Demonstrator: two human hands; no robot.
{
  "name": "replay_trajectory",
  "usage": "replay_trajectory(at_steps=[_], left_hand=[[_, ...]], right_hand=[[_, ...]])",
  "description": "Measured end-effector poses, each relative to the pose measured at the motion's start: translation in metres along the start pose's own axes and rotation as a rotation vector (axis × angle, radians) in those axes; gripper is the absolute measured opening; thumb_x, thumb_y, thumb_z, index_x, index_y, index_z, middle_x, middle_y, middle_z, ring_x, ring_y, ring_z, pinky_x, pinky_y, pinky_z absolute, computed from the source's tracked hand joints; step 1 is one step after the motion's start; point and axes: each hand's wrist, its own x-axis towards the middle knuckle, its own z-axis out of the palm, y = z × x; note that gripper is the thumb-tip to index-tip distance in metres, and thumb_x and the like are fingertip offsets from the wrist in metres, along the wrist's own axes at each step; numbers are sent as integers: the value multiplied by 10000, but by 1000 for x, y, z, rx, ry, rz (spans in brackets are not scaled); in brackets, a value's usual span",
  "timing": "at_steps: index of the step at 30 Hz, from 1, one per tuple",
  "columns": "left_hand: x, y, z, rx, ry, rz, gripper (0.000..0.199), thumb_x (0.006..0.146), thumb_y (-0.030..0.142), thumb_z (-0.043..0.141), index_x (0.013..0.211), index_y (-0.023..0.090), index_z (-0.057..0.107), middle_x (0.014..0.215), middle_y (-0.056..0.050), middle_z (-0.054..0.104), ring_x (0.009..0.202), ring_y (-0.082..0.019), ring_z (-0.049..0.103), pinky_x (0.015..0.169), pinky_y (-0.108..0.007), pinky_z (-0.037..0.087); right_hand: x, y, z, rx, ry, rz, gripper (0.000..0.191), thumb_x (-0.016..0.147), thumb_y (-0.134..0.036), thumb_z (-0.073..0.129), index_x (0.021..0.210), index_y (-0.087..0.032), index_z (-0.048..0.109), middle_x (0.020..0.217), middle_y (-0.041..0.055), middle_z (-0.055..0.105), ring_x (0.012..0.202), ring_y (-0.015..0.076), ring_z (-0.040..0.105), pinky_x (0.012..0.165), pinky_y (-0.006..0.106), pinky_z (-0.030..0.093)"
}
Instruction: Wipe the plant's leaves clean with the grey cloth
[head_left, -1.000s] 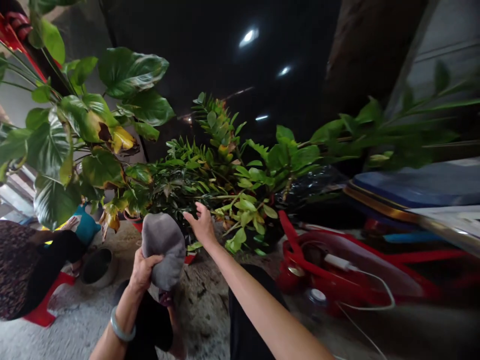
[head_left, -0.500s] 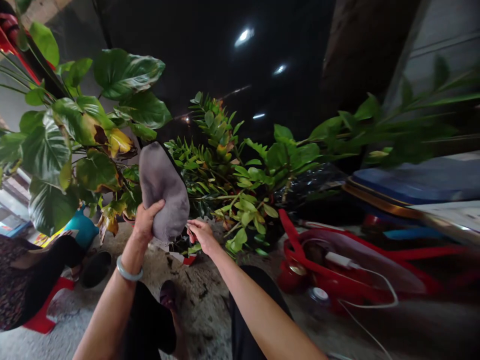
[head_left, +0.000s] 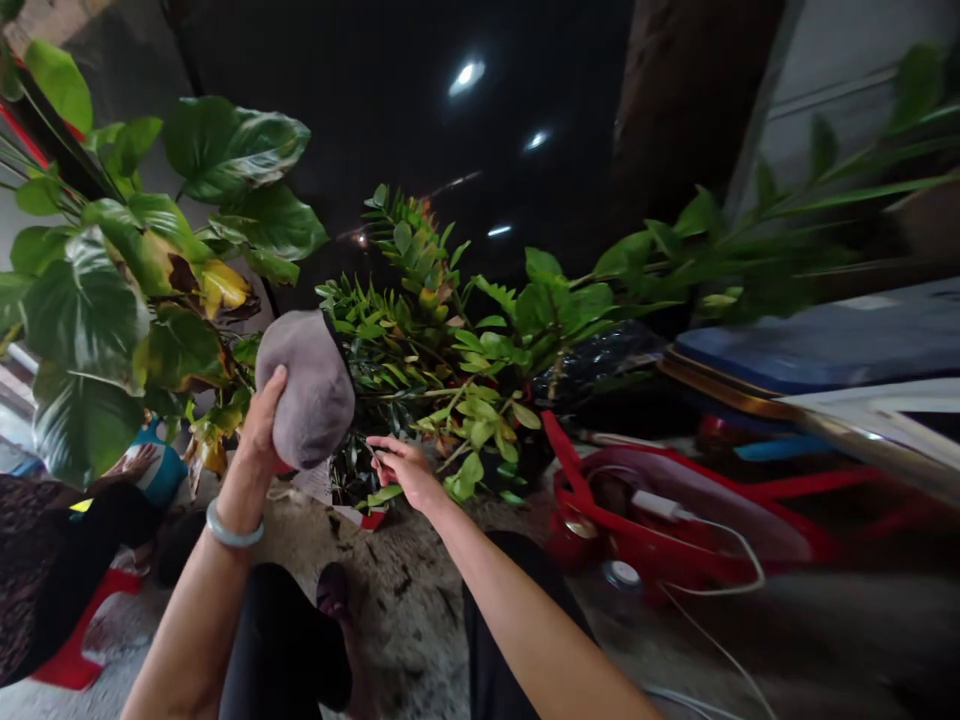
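Note:
A grey-mauve cloth piece (head_left: 309, 390), rounded and soft like a cap, is gripped by my left hand (head_left: 262, 425), thumb on its near face. A pale bangle (head_left: 234, 530) circles my left wrist. To the right, my right hand (head_left: 405, 472) is closed round a small tool with red handles, perhaps scissors, whose thin tip points up and left. A small gap separates this tool from the cloth. Below and between the hands lies a box with white and red edges (head_left: 364, 516), partly hidden.
Potted plants (head_left: 480, 400) spread behind my hands, with large leaves (head_left: 82, 310) at left. A red basket (head_left: 675, 540) with a white cable stands at right. A person (head_left: 67, 560) sits at far left by a red stool (head_left: 82, 640).
My left hand has moved left with the cloth, which is turned and more rounded now. The gap between the cloth and the tool in my right hand has widened. The view has shifted slightly.

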Motion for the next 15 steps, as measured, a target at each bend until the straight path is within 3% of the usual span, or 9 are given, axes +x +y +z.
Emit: replay_trajectory(at_steps=[3,6,8,11,15], left_hand=[[-3,-39,4,133,-105,-168,349,710,380,826,921,107,773,874,-105,789,822,-248,722,788,-348,577],[-30,-85,-16,330,-245,-371,289,611,338,862,793,126,792,726,-90,761,668,-252,688,666,-349,542],[-47,-93,-31,388,-342,-414,296,604,365,867,795,148,803,731,-90,763,669,-262,691,645,-346,535],[-47,-64,-35,311,-333,-316,389,618,421,867,890,151,800,777,-85,772,709,-263,707,668,-341,557],[-12,-14,-8,159,-101,-15,458,623,388,875,988,130,772,881,-58,788,821,-232,721,775,-307,572]], right_hand=[[1,1,0,30,7,3,335,567,-321,768,870,-179,746,582,-25,687,410,99,510,445,239,394],[2,0,-3,57,41,13,306,509,-342,826,752,-184,728,557,-19,677,469,131,558,483,251,410],[2,-1,-6,52,64,20,308,489,-347,842,724,-183,731,557,-10,679,511,156,589,503,263,419],[2,-2,-9,21,43,39,273,520,-316,794,752,-177,754,559,-5,686,468,142,560,482,264,410],[2,-2,-7,36,20,50,338,532,-270,723,852,-177,776,585,-8,706,393,111,516,444,256,405]])
